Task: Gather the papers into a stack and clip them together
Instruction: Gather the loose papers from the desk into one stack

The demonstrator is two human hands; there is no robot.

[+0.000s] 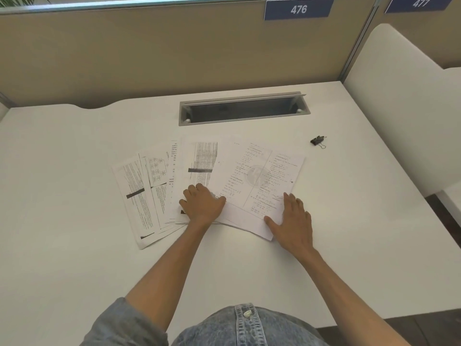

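Observation:
Several printed papers (pixel 199 171) lie fanned out and overlapping on the white desk (pixel 74 171). My left hand (pixel 203 203) rests knuckles-up on the middle sheets, fingers curled against them. My right hand (pixel 294 221) lies flat with fingers spread on the lower right corner of the rightmost sheet (pixel 259 176), which carries small formulas. A black binder clip (pixel 318 141) sits alone on the desk, up and to the right of the papers, apart from both hands.
A grey cable slot (pixel 244 109) with a raised lid is set into the desk behind the papers. A beige partition (pixel 174 51) closes the back. A white side divider (pixel 399 108) stands at the right.

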